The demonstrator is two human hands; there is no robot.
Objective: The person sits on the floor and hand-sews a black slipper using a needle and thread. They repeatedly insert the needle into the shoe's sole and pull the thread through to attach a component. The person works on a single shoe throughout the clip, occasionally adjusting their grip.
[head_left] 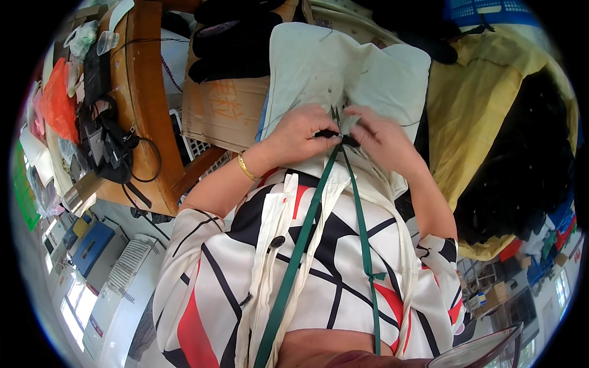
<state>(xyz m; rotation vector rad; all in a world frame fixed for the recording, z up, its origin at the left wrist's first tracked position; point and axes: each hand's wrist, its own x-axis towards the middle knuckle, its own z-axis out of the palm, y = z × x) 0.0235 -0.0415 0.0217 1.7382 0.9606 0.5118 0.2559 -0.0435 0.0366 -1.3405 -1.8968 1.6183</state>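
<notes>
Both my hands meet above a white cloth (350,67) spread over my lap. My left hand (300,132), with a gold bracelet (245,167) at its wrist, is closed, pinching a small black piece (327,133) that looks like fabric. Close beside it, my right hand (383,141) is curled with its fingers slightly blurred; what it grips is hidden. Between the hands, dark pointed tips (335,115) stick up, like small snips. A green ribbon (300,245) hanging down my front runs up to the hands, its other strand knotted.
On the left stands a wooden table (144,80) with a black bag (110,144) and a red plastic bag (58,104). A cardboard box (224,113) holds black items (236,49). To the right, a yellowish sack (472,92) surrounds a black heap (521,165); a blue basket (491,13) stands beyond.
</notes>
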